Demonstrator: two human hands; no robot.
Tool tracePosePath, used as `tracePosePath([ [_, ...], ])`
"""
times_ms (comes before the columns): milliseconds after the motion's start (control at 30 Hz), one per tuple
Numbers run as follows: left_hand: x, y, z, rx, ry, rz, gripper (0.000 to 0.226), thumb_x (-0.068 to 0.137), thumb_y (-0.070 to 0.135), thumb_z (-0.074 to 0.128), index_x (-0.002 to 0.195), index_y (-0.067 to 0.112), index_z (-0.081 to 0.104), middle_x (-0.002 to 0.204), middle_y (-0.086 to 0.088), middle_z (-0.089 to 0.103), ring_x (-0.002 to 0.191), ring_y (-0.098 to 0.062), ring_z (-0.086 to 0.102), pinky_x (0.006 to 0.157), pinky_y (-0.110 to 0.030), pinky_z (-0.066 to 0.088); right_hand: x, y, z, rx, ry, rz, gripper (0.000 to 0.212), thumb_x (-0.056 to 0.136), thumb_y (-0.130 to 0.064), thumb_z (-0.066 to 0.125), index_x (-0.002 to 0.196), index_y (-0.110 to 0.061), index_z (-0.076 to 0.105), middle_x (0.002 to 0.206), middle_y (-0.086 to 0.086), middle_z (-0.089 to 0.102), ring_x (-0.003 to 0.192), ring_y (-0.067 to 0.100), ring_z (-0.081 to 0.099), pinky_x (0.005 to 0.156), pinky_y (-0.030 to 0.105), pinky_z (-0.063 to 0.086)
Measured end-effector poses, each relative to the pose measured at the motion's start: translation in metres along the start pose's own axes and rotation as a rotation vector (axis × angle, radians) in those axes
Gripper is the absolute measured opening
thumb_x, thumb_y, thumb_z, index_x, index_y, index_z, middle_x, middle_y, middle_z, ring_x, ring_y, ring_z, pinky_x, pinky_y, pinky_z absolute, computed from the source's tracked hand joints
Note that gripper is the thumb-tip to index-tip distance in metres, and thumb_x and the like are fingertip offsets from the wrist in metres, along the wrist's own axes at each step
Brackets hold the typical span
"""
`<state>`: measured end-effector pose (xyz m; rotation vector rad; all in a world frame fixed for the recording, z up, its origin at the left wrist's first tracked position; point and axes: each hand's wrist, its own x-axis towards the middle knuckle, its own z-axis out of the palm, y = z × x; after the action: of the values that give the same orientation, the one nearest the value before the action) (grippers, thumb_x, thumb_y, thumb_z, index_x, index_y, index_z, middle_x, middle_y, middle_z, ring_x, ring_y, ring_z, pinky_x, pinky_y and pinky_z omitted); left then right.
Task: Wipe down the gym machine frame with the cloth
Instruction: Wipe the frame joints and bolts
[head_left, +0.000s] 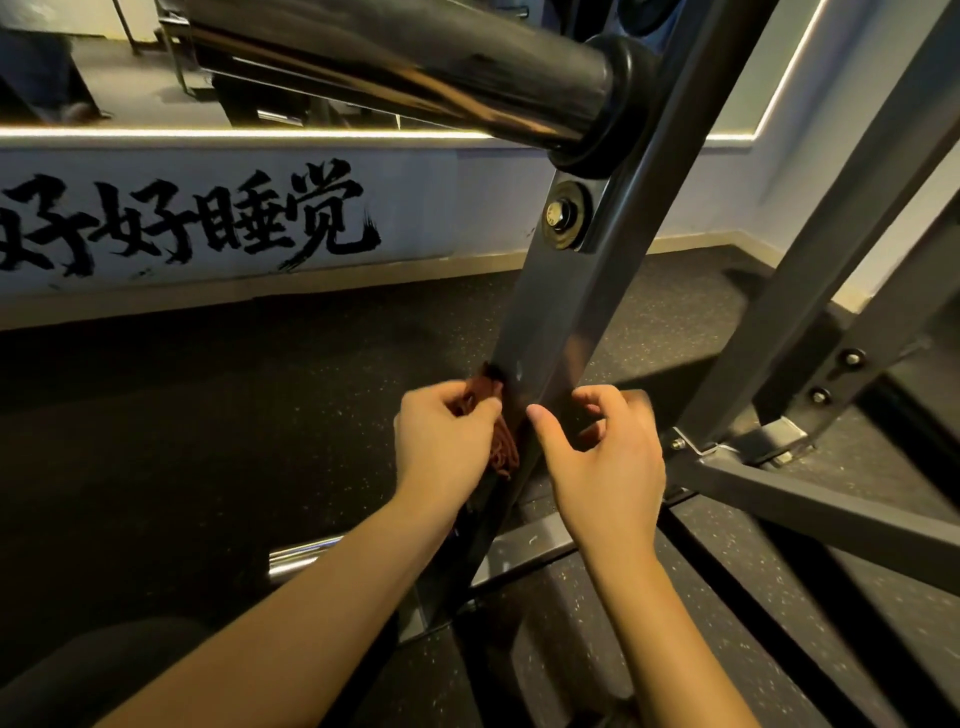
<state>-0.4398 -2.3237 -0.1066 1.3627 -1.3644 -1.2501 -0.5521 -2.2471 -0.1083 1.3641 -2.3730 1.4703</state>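
A rust-brown cloth (503, 448) is pinched in the left grip (441, 447) and pressed against the left edge of the slanted frame bar (550, 312), low down near the floor (234, 415). The bar's right edge is clasped by the right grip (605, 467), thumb laid across its face.

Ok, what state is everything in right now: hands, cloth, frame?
frame bar: slanted, glossy face.
cloth: bunched, pressed against the frame bar's left edge.
left hand: grips the cloth.
right hand: grips the frame bar, thumb on its face, fingers curled at its right edge.
bolt: seated in its washer.
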Motion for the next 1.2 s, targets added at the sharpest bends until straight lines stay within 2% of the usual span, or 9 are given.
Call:
tracePosePath([
  [100,-0.004,0.006,0.004,0.015,0.044,0.074,0.012,0.096,0.021,0.068,0.093,0.032,0.072,0.084,0.012,0.073,0.075,0.008,0.068,0.064,-0.012,0.047,0.002,-0.004,-0.001,-0.008,-0.009,0.017,0.041,0.083,-0.061,0.072,0.109,-0.032,0.062,0.106,-0.013,0.051,0.091,0.010,0.058,0.081,0.038,0.056],
  [300,0.004,-0.015,-0.004,0.155,-0.023,-0.344,0.004,0.095,0.017,0.068,0.097,0.020,0.071,0.093,0.001,0.071,0.082,-0.008,0.065,0.059,-0.022,0.042,0.006,-0.007,-0.004,-0.029,-0.026,0.034,0.038,0.082,-0.060,0.073,0.105,-0.032,0.061,0.103,-0.014,0.052,0.082,0.006,0.056,0.083,0.043,0.057],
  [433,-0.006,0.002,-0.004,0.031,-0.026,-0.008,0.018,0.093,0.019,0.072,0.086,0.035,0.070,0.087,0.010,0.073,0.087,-0.004,0.070,0.070,-0.019,0.050,0.007,-0.004,-0.005,-0.023,-0.039,-0.008,0.037,0.083,-0.057,0.074,0.102,-0.028,0.062,0.100,-0.012,0.054,0.080,0.004,0.056,0.079,0.038,0.055],
  [533,-0.015,0.010,-0.002,-0.008,0.004,0.207,0.013,0.095,0.023,0.070,0.104,0.031,0.074,0.094,0.013,0.075,0.091,0.002,0.070,0.081,-0.017,0.055,0.006,-0.001,-0.003,-0.001,-0.029,-0.021,0.038,0.084,-0.055,0.075,0.104,-0.026,0.062,0.101,-0.010,0.055,0.081,0.003,0.055,0.072,0.026,0.048],
  [633,-0.003,-0.013,-0.004,0.095,-0.009,-0.048,0.013,0.096,0.022,0.069,0.106,0.027,0.075,0.092,0.011,0.073,0.087,-0.001,0.069,0.075,-0.018,0.054,0.006,-0.002,-0.002,0.013,-0.035,-0.008,0.037,0.083,-0.054,0.075,0.104,-0.027,0.062,0.100,-0.010,0.056,0.081,0.001,0.055,0.070,0.021,0.047],
  [733,0.000,-0.029,-0.008,0.213,-0.082,-0.269,0.012,0.095,0.022,0.071,0.106,0.023,0.075,0.093,0.007,0.073,0.089,-0.007,0.069,0.071,-0.021,0.053,0.005,-0.003,-0.004,0.010,-0.046,0.011,0.036,0.083,-0.055,0.075,0.104,-0.029,0.061,0.101,-0.011,0.055,0.083,0.005,0.058,0.079,0.034,0.056],
  [933,-0.022,0.016,-0.002,0.045,0.000,0.474,0.017,0.095,0.018,0.069,0.111,0.020,0.074,0.101,0.012,0.070,0.099,0.000,0.067,0.087,-0.015,0.053,0.007,0.000,-0.004,0.041,-0.051,-0.008,0.032,0.085,-0.054,0.071,0.102,-0.027,0.064,0.099,-0.009,0.056,0.086,0.007,0.058,0.072,0.023,0.048],
  [1100,0.005,-0.007,-0.003,0.153,0.028,0.086,0.017,0.097,0.019,0.068,0.111,0.024,0.074,0.094,0.015,0.068,0.094,-0.001,0.067,0.071,-0.012,0.048,0.010,0.001,-0.007,0.012,-0.089,0.021,0.036,0.084,-0.057,0.072,0.105,-0.029,0.067,0.102,-0.009,0.058,0.089,0.009,0.058,0.071,0.023,0.045],
  [1200,-0.002,-0.003,-0.003,0.171,0.028,0.231,0.016,0.096,0.019,0.068,0.109,0.025,0.075,0.098,0.014,0.067,0.094,0.000,0.065,0.071,-0.012,0.047,0.013,-0.001,-0.012,-0.015,-0.128,0.039,0.035,0.083,-0.060,0.071,0.103,-0.033,0.065,0.103,-0.008,0.058,0.093,0.013,0.059,0.076,0.031,0.053],
])
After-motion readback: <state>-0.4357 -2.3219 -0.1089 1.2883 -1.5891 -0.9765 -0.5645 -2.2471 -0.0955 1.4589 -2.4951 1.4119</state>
